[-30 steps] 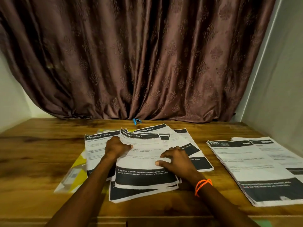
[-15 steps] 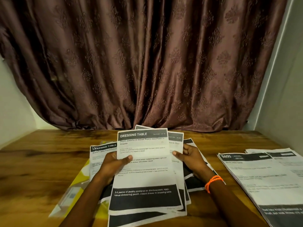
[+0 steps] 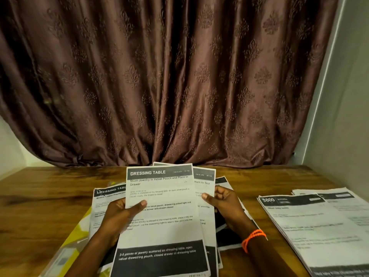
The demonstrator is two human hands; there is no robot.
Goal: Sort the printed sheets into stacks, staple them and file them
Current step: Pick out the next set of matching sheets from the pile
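Lifted higher than half a second back, the sheaf of dressing-table sheets now tilts up toward the person's face, where a second ago it lay flat under both palms. Nearest, the left hand pinches the left edge, thumb pressed across the print and the fingers hidden behind the paper. The right hand grips the opposite edge with curled fingers and thumb tip on the margin, an orange wristband at its wrist.

Thin, limp office paper, matte white with heavy black bands, fans slightly at the right; I'd judge the loose back pages could slide out or go crooked if either pinch slackens, which would spoil the stapling edge.

Under them more dressing-table pages lie on a glossy yellow plastic folder at the left. Well apart to the right sits the kitchen stack, roughly squared and flat on the wooden table, whose varnished grain is dark and streaky. No stapler is visible. Behind hangs a brown embossed curtain, heavily pleated.
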